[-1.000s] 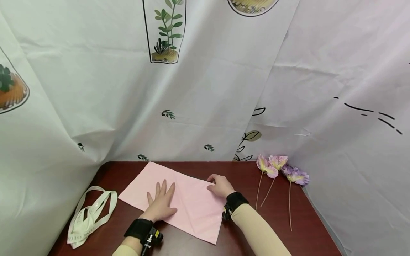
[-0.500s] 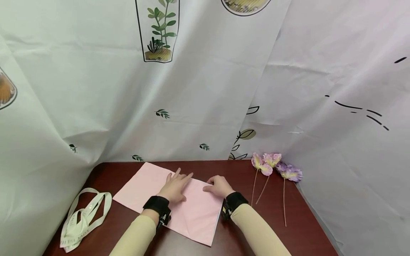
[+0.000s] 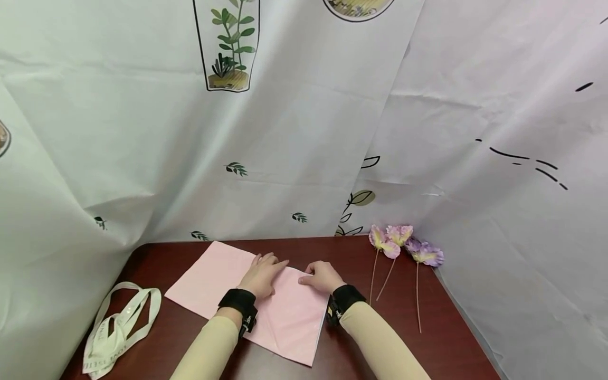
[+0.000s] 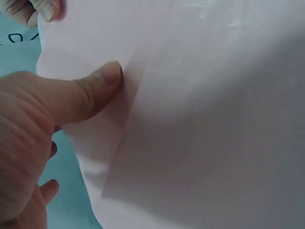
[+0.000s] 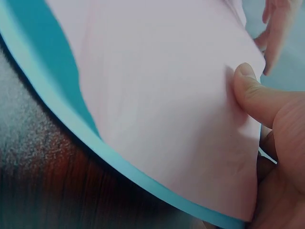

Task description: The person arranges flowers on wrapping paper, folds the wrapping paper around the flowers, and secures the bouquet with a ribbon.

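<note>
A large pink sheet of paper [image 3: 285, 327] lies slantwise on the table, with a pale bluish edge [image 5: 138, 176] showing below its pink face in the right wrist view. My right hand [image 3: 324, 277] pinches its far right edge, thumb on the pink face and fingers tucked behind. Farther left along the same far edge is my left hand [image 3: 260, 275]. Its thumb [image 4: 97, 93] presses on the pink face beside a slanting crease, while the other fingers reach over the edge, partly hidden. Between the two hands the edge is slightly raised.
A bundle of white printed ribbon [image 3: 106, 343] lies at the table's left. On the right are two pink-yellow artificial flowers [image 3: 385, 243] and a purple one [image 3: 424, 253] on thin stems. A white patterned curtain [image 3: 285, 132] hangs behind the dark red-brown table [image 3: 353, 338].
My left hand has moved right and away from me, from lying spread on the sheet to its far edge. My right hand keeps its hold. The head view has turned slightly right.
</note>
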`<state>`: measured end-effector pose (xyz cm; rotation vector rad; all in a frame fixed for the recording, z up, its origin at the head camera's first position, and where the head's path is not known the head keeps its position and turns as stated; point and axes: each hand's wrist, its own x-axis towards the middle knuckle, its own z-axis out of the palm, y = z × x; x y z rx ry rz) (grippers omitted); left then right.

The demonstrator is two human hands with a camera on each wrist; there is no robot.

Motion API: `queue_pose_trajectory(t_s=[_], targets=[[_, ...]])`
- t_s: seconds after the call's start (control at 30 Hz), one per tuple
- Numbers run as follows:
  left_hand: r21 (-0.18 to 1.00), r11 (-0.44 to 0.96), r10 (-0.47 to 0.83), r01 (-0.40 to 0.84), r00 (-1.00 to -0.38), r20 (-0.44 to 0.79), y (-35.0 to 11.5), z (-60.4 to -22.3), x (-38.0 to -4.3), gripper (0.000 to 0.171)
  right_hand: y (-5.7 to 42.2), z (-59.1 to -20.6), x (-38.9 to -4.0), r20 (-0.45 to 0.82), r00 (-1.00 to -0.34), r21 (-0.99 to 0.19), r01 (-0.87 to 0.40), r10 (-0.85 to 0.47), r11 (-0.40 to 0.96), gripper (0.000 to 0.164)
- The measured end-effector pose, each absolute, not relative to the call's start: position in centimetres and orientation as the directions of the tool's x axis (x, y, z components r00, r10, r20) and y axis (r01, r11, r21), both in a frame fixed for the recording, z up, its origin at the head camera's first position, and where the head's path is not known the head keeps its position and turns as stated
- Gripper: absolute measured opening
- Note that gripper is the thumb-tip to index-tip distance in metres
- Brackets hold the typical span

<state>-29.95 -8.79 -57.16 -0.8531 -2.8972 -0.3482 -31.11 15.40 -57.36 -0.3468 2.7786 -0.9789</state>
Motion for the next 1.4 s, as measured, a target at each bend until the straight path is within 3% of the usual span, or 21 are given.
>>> queue_pose_trajectory(t_s=[0.3, 0.47, 0.73, 1.0, 1.4], targets=[[0.180, 0.789, 0.528, 0.588, -0.798, 0.291, -8.8, -57.5, -30.0, 0.065, 15.2, -56.9, -31.2, -0.101, -0.947, -0.644, -0.172, -0.305, 0.746, 0.028], [0.169, 0.774, 0.538, 0.610, -0.775, 0.331, -9.1, -58.3, -30.0, 0.066, 15.2, -56.5, -31.5, -0.143, -0.950, -0.648, -0.123, -0.278, 0.752, 0.040], [0.131, 0.755, 0.563, 0.642, -0.738, 0.372, -9.4, -58.8, -29.9, 0.062, 14.9, -56.1, -31.6, -0.166, -0.943, -0.650, -0.115, -0.288, 0.751, 0.026], [0.132, 0.732, 0.574, 0.668, -0.709, 0.409, -9.4, -58.7, -29.8, 0.061, 15.2, -55.7, -31.6, -0.249, -0.925, -0.707, -0.030, -0.288, 0.706, 0.030], [0.053, 0.728, 0.603, 0.683, -0.676, 0.424, -9.4, -58.7, -29.6, 0.052, 15.5, -55.3, -31.1, -0.310, -0.913, -0.767, 0.074, -0.267, 0.637, 0.024]])
